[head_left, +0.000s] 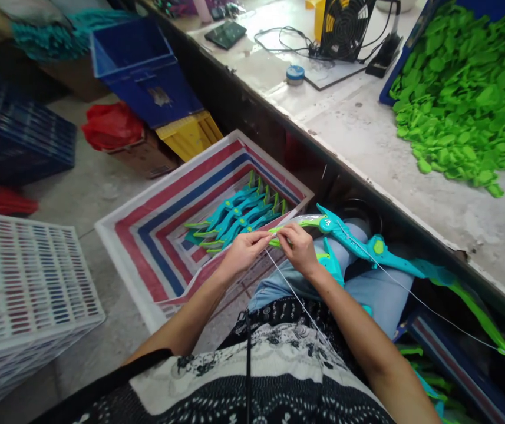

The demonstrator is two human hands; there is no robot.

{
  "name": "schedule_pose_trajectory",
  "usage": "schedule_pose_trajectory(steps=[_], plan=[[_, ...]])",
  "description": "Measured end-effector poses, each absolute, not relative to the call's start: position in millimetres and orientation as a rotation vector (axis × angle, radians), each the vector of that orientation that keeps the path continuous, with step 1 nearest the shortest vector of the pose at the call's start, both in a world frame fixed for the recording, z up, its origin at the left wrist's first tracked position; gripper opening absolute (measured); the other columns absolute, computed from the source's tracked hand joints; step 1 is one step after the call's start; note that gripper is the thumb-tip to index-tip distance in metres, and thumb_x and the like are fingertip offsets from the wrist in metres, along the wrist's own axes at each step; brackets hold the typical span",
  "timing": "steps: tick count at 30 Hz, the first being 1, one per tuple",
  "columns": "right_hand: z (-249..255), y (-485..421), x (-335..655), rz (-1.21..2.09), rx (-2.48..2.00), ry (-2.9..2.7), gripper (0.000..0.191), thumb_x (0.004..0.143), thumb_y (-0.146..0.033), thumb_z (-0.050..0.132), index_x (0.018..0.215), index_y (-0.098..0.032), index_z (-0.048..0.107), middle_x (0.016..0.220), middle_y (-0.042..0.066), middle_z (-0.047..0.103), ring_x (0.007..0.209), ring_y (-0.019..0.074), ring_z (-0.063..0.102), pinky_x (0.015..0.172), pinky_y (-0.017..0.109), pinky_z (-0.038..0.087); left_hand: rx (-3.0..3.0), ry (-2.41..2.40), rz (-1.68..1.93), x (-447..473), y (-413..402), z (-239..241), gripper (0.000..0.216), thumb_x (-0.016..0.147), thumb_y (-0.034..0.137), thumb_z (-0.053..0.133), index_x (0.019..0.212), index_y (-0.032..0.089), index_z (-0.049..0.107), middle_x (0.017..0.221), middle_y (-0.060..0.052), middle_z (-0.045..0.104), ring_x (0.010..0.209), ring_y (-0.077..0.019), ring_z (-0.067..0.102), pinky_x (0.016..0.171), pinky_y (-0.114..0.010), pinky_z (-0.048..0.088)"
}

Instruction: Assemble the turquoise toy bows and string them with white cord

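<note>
A teal and green toy bow (349, 240) lies across my lap, its far green tip reaching out to the right. At its near green end, my left hand (248, 252) and my right hand (300, 249) are side by side, fingertips pinched together on a white string (291, 287). One length of the string hangs from my fingers down over my shirt; another stretches along the bow to its far tip. My fingers hide the exact point where string and tip meet. Another teal piece (332, 265) rests on my lap below the bow.
A striped-lined bin (124, 235) at my left holds several teal and green bows (238, 215). Beyond it stand a blue crate (146, 76) and a white slatted basket (31, 282). On the workbench (336, 118) are a black fan (347, 26) and heaped green parts (468, 88).
</note>
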State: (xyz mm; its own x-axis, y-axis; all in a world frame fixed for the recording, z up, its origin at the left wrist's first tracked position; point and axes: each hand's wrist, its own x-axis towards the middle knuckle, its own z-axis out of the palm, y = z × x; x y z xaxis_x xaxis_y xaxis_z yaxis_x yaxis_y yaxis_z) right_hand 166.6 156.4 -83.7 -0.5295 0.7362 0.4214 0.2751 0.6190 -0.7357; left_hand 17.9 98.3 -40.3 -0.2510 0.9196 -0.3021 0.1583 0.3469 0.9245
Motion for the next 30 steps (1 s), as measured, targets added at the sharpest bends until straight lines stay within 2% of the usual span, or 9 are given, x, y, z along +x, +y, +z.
schedule_pose_trajectory(steps=[3,7,10,14,19,23,26,30], plan=[[-87,153,164,0.786,-0.781,-2.154,0.023,0.097,-0.024,0.044,0.086,-0.019,0.064,0.086,0.008,0.064,0.084,0.0173,0.061,0.077,0.029,0.051,1.017,1.651,0.934,14,98,-37,0.033,0.065,0.05,0.07,0.073,0.019,0.077,0.074,-0.004,0.075,0.078,-0.0243,0.066,0.076,-0.032,0.051],[-90,149,163,0.782,-0.775,-2.138,0.024,0.097,-0.024,0.043,0.086,-0.018,0.064,0.086,0.008,0.064,0.085,0.0177,0.06,0.078,0.029,0.051,1.046,1.706,0.87,14,97,-40,0.032,0.069,0.047,0.065,0.068,0.017,0.074,0.065,-0.002,0.071,0.064,-0.0178,0.06,0.063,-0.026,0.047],[-91,148,163,0.792,-0.791,-2.144,0.022,0.097,-0.023,0.044,0.087,-0.018,0.064,0.087,0.008,0.063,0.086,0.0176,0.06,0.079,0.029,0.05,1.031,1.678,0.932,17,97,-48,0.031,0.071,0.045,0.063,0.073,0.017,0.075,0.075,-0.003,0.074,0.071,-0.0182,0.063,0.07,-0.026,0.049],[-94,151,162,0.734,-0.84,-2.215,0.022,0.097,-0.021,0.043,0.089,-0.019,0.064,0.089,0.008,0.063,0.086,0.0179,0.058,0.079,0.029,0.047,1.001,1.723,0.983,18,98,-52,0.034,0.07,0.046,0.066,0.082,0.016,0.077,0.085,-0.006,0.077,0.084,-0.0235,0.067,0.08,-0.031,0.05],[-98,154,154,0.506,-1.04,-2.468,0.02,0.095,-0.023,0.047,0.086,-0.016,0.063,0.086,0.01,0.062,0.085,0.022,0.054,0.077,0.034,0.037,1.096,1.801,0.893,16,98,-55,0.029,0.067,0.044,0.069,0.076,0.018,0.077,0.082,-0.006,0.077,0.08,-0.0253,0.068,0.077,-0.032,0.051],[-96,149,158,0.53,-1.107,-2.54,0.02,0.095,-0.027,0.049,0.088,-0.017,0.064,0.09,0.009,0.064,0.088,0.0228,0.053,0.077,0.035,0.034,1.103,1.839,0.865,13,93,-67,0.031,0.063,0.047,0.071,0.074,0.019,0.076,0.082,-0.008,0.077,0.08,-0.0259,0.068,0.078,-0.033,0.051],[-89,157,196,0.521,-1.068,-2.471,0.023,0.097,-0.03,0.047,0.093,-0.019,0.066,0.098,0.008,0.066,0.096,0.0219,0.054,0.085,0.036,0.035,0.98,1.826,0.819,3,89,-73,0.036,0.059,0.048,0.073,0.078,0.017,0.076,0.083,-0.009,0.076,0.082,-0.0262,0.067,0.079,-0.034,0.05],[-84,179,287,0.311,-1.441,-2.337,0.03,0.094,-0.039,0.052,0.108,-0.016,0.065,0.111,0.014,0.064,0.108,0.028,0.051,0.095,0.043,0.036,0.736,1.778,0.811,-13,92,-62,0.038,0.057,0.045,0.073,0.082,0.016,0.074,0.084,-0.01,0.076,0.087,-0.0273,0.066,0.076,-0.034,0.05]])
